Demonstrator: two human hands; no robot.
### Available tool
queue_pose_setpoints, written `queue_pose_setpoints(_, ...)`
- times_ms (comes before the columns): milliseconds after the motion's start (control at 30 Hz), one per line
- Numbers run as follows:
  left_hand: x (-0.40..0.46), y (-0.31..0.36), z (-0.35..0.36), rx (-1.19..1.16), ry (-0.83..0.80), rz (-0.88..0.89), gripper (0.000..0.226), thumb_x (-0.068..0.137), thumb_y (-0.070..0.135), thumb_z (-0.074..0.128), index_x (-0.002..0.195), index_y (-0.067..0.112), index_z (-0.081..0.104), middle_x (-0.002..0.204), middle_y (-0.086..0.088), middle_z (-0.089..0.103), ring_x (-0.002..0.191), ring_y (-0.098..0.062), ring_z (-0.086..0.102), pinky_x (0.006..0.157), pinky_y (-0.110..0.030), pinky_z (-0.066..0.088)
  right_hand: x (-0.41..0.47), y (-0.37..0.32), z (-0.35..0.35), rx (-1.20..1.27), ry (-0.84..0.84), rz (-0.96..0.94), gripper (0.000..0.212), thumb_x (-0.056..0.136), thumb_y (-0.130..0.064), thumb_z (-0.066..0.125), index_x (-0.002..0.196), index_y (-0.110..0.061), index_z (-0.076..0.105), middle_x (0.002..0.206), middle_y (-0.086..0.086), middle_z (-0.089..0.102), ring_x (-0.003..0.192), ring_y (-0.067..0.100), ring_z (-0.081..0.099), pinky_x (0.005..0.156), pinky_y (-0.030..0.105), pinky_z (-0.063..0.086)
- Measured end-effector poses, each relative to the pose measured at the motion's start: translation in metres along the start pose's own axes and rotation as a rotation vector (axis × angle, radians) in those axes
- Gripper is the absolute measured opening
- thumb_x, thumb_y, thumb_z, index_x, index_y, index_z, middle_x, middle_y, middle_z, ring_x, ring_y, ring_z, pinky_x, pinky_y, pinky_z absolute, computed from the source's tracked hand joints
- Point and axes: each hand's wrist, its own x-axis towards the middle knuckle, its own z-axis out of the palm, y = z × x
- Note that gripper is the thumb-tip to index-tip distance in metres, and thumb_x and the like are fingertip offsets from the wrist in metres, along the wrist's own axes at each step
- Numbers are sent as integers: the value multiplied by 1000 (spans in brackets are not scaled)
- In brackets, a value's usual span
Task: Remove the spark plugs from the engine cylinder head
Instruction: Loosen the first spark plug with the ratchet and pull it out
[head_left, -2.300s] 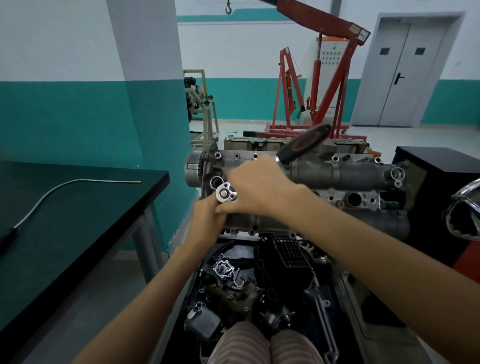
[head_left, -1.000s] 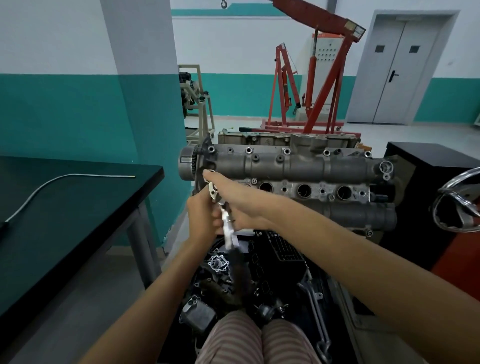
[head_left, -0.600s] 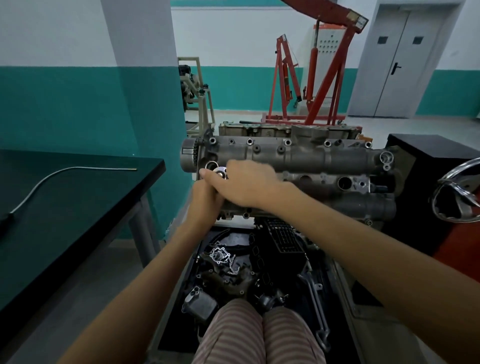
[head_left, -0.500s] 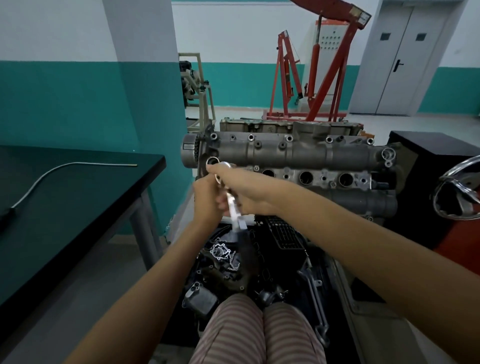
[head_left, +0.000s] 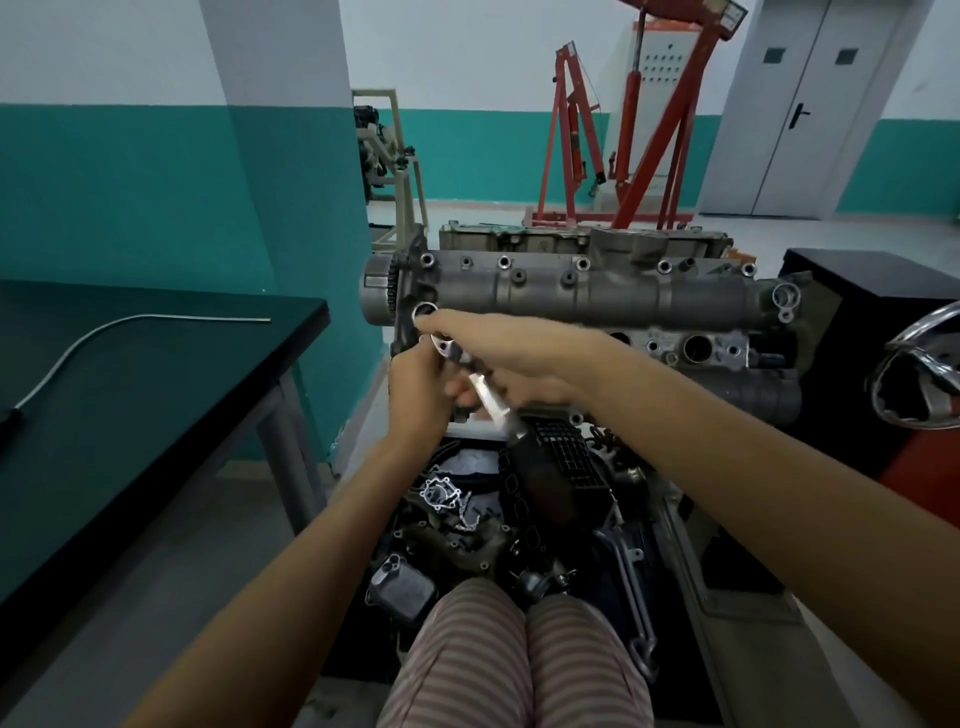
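The grey engine cylinder head (head_left: 597, 296) lies crosswise on its stand in front of me, with open plug wells (head_left: 696, 349) showing on its near side. My right hand (head_left: 519, 358) grips a ratchet wrench (head_left: 488, 402) at the head's left end. Its black handle (head_left: 540, 473) is blurred and points down towards me. My left hand (head_left: 415, 400) is curled just under the ratchet's round head (head_left: 444, 345), around the socket stem, which it hides. No spark plug is visible.
A black table (head_left: 156, 389) with a bent metal tube (head_left: 104, 332) stands at my left. Below the head, a tray (head_left: 467, 519) holds several loose engine parts. A black cabinet (head_left: 872, 280) and chrome wheel (head_left: 919, 374) are at the right, with a red engine crane (head_left: 623, 130) behind.
The ratchet handle has swung back and forth: it lay over the cylinder head 0.6 s ago and now points down towards me. Both hands stay at the head's left end.
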Motion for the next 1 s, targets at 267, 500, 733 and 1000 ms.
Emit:
queue_pose_setpoints(267, 12, 16, -15, 141, -117, 158, 29, 73, 2, 51, 60, 26, 44, 49, 23, 46, 49, 20, 44, 52, -6, 37, 6, -8, -7, -1153, 355, -262, 18, 89, -29, 47, 93, -12, 52, 82, 1, 56, 68, 18, 53, 54, 28, 39)
queue_pose_setpoints(500, -3, 18, 5, 32, -58, 72, 23, 74, -1, 48, 54, 11, 46, 51, 5, 41, 53, -6, 39, 50, -17, 31, -3, 4, 7, -800, 388, -251, 25, 87, -33, 48, 90, -8, 46, 72, 2, 50, 68, 20, 51, 57, 24, 39)
queue_pose_setpoints(733, -2, 8, -15, 209, -39, 191, 30, 84, 1, 44, 64, 22, 49, 48, 15, 52, 51, 4, 51, 45, -11, 40, -3, 0, 4, -681, 255, -190, 18, 88, -22, 44, 79, -9, 51, 71, 4, 57, 62, 20, 58, 52, 26, 50)
queue_pose_setpoints(1000, 4, -3, -9, 150, 42, 274, 37, 81, -5, 55, 59, 22, 41, 53, 17, 47, 49, 6, 45, 46, -10, 31, -1, 13, -2, -1348, 656, -477, 24, 87, -29, 51, 91, -15, 32, 78, -2, 45, 68, 20, 43, 59, 29, 30)
